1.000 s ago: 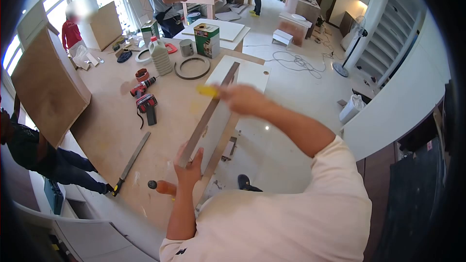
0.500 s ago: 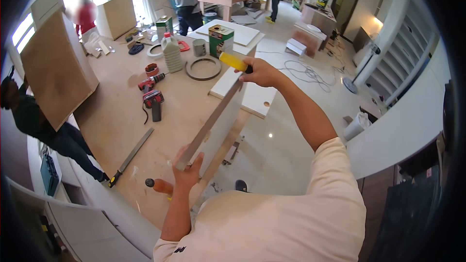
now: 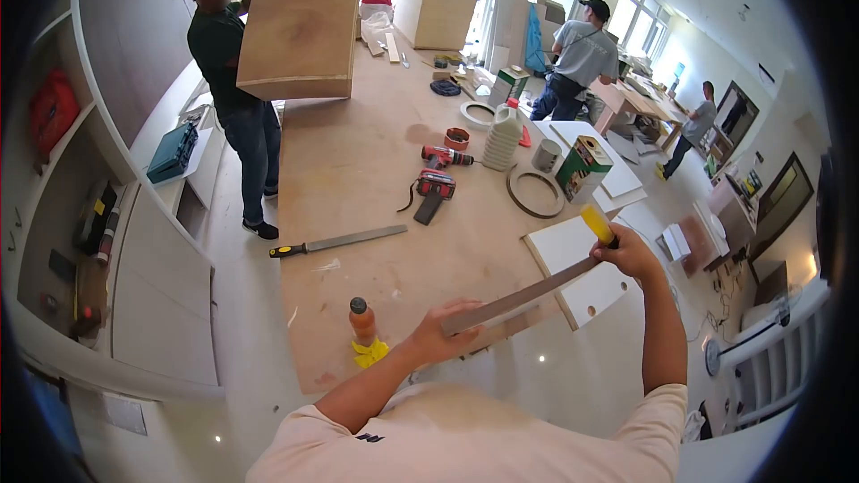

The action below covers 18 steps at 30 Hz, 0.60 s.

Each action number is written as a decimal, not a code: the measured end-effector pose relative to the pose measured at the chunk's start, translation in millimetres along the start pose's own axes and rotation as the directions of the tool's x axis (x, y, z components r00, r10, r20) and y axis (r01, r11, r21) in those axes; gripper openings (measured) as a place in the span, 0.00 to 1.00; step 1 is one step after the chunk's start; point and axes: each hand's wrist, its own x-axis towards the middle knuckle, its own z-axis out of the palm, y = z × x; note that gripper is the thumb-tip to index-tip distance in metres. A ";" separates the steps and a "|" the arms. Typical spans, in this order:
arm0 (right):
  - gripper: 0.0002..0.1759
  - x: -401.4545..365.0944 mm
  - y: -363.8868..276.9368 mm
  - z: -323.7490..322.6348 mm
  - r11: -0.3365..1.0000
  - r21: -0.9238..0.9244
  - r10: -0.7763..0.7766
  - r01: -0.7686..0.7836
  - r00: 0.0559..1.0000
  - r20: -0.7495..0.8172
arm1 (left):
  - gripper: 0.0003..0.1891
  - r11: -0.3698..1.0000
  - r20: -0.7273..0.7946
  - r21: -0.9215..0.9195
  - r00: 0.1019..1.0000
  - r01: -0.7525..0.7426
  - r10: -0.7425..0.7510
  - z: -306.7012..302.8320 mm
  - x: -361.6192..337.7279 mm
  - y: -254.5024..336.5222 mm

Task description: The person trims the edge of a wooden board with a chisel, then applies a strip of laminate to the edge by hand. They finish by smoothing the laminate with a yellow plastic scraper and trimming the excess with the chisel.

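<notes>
My left hand (image 3: 438, 331) grips the near end of a narrow board (image 3: 528, 293), whose brown edge faces up. The board slants up to the right, over the table's edge. Around a yellow-and-black tool (image 3: 599, 225) my right hand (image 3: 632, 256) is closed, right at the board's far end; the tool's kind is not clear. Left of the board an orange bottle (image 3: 362, 322) stands by a crumpled yellow piece (image 3: 370, 353). A file (image 3: 353, 240) with a black-and-yellow handle lies farther back on the table.
On the wooden table (image 3: 358, 170) are a drill (image 3: 446, 157), a second power tool (image 3: 433, 192), a plastic jug (image 3: 503, 136), a tin (image 3: 583, 170) and a ring of edging (image 3: 535, 192). White panels (image 3: 573, 255) lie right. A person (image 3: 224, 63) holds a large wooden box (image 3: 300, 27).
My view has swung left, bringing the person with the box fully into sight. The board stays between my hands, now lying flatter across the view, and my right hand keeps the yellow-and-black tool.
</notes>
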 end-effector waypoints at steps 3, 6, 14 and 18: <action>0.10 5.0 1.4 -2.3 1.000 -0.015 0.025 -0.025 1.000 0.003 | 0.18 0.998 -0.013 0.043 0.999 -0.052 0.053 1.9 -1.2 -2.3; 0.11 5.0 -2.5 -1.3 0.996 -0.076 0.033 -0.034 0.999 -0.017 | 0.17 0.995 -0.013 0.069 0.997 -0.073 0.074 2.9 -1.9 -3.5; 0.17 16.6 17.0 0.3 0.960 -0.279 -0.105 -0.002 0.924 -0.368 | 0.19 0.998 -0.020 0.035 0.999 -0.049 0.050 4.7 -4.8 -2.8; 0.20 2.2 -6.9 -14.3 0.965 -0.241 -0.022 -0.099 0.890 -0.456 | 0.17 0.992 -0.084 0.100 0.993 -0.079 0.087 10.1 -4.7 -13.8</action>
